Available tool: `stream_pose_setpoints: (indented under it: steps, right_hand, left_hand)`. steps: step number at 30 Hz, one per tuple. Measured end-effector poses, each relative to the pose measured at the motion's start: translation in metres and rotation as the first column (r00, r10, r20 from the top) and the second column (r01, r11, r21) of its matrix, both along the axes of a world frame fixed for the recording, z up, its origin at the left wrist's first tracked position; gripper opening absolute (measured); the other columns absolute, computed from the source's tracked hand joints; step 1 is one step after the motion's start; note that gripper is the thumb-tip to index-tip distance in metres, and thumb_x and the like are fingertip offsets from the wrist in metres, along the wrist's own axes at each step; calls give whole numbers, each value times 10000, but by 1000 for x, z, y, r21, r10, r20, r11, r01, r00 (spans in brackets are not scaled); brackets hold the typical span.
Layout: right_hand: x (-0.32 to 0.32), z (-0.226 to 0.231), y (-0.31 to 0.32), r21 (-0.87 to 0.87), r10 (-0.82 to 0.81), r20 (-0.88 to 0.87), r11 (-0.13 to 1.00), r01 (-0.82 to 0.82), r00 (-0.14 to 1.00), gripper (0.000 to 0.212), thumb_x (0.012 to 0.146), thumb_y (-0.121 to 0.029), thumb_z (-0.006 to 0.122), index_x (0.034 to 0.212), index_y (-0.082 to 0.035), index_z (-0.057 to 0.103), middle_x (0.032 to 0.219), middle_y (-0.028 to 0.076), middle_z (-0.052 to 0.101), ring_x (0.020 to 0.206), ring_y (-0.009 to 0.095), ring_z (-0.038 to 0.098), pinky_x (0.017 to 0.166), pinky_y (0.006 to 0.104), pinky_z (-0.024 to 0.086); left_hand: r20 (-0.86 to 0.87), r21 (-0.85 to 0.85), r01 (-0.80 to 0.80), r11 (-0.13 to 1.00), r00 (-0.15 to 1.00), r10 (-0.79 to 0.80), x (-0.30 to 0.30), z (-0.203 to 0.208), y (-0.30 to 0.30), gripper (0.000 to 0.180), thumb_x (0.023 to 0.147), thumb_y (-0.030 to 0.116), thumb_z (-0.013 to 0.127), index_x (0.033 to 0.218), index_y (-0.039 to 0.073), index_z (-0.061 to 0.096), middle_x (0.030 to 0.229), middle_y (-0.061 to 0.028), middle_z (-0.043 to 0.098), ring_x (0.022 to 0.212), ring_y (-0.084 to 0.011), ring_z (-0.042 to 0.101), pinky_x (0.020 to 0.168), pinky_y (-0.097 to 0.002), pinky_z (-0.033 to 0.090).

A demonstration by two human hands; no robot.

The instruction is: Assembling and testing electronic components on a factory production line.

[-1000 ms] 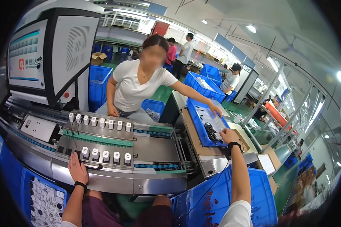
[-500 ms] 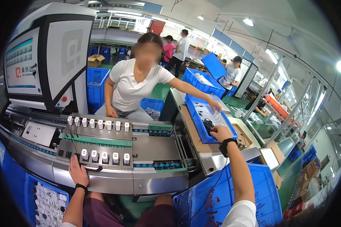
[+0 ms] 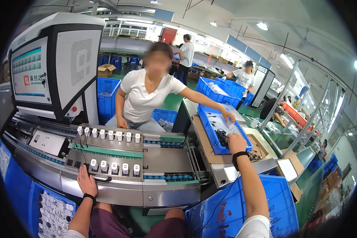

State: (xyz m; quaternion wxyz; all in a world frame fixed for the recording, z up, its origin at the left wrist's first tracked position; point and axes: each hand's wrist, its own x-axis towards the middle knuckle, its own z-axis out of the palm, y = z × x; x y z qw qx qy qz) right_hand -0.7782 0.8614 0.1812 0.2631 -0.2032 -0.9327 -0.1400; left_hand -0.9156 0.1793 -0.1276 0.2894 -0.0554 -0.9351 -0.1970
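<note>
Black cables [image 3: 221, 136] heaped inside a blue tray [image 3: 206, 127] at right, under the bent fingers of the right hand [image 3: 237, 143], with contact hidden: cannot tell whether closed on any. Flat on the front edge of the steel conveyor [image 3: 115, 193], the left hand [image 3: 87, 182], fingers stretched out and holding nothing, just beside a black handle [image 3: 103, 179] and near a row of five white chargers [image 3: 114, 167], with eight more beyond a green strip [image 3: 107, 151]. Farther out, a co-worker's hand [image 3: 228, 116] over the same tray, a screen [image 3: 29, 73] at far left, and a blue crate [image 3: 236, 198] beneath the right forearm [image 3: 253, 186].
</note>
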Motion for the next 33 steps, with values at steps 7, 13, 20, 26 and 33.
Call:
stream_pose_setpoints:
  steps: [7, 13, 20, 26, 33]
  right_hand:
    - [-4, 12, 10, -113, 12, -431, 991, -67, 902, 226, 1015, -266, 606, 998, -54, 684, 931, 176, 706, 929, 403, 681, 782, 511, 526]
    - [0, 31, -1, -268, -178, -620, 963, 7, 764, 240, 1065, -278, 541, 1080, -55, 627, 970, 193, 716, 934, 415, 680, 781, 513, 512]
    - [-1, 28, -13, -374, -180, -584, 925, -65, 792, 224, 1078, -283, 525, 1070, -72, 600, 923, 190, 724, 869, 426, 685, 742, 525, 508]
    - [-14, 24, -27, 220, 353, -499, 935, -279, 791, 139, 985, -176, 674, 1064, -65, 643, 989, 168, 649, 961, 392, 619, 829, 489, 472]
    - [-19, 28, -96, 224, 464, -295, 883, -412, 835, 133, 928, -106, 689, 1040, -45, 651, 962, 166, 589, 918, 387, 559, 807, 489, 437]
  left_hand:
    - [-6, -12, -8, 1000, 1000, 8, -5, -4, 0, 617, 1021, 204, 463, 1601, 32, 347, 1611, -183, 417, 1524, -354, 340, 1224, -495, 258]
    - [-21, -24, -14, 1000, 1000, 13, -7, -9, -1, 618, 1026, 206, 462, 1609, 42, 340, 1613, -182, 416, 1526, -345, 342, 1224, -485, 266]
    - [27, 27, -22, 999, 999, 21, -2, 4, 3, 646, 985, 176, 506, 1596, 28, 357, 1602, -190, 429, 1518, -358, 349, 1227, -501, 261]
    - [61, 85, -4, 996, 998, -1, -1, 13, 7, 688, 923, 172, 562, 1568, 10, 383, 1570, -234, 448, 1498, -380, 368, 1211, -524, 272]
    - [61, 113, 9, 994, 998, -16, 4, 24, 6, 678, 909, 196, 605, 1538, 15, 428, 1543, -193, 493, 1487, -348, 394, 1188, -518, 302]
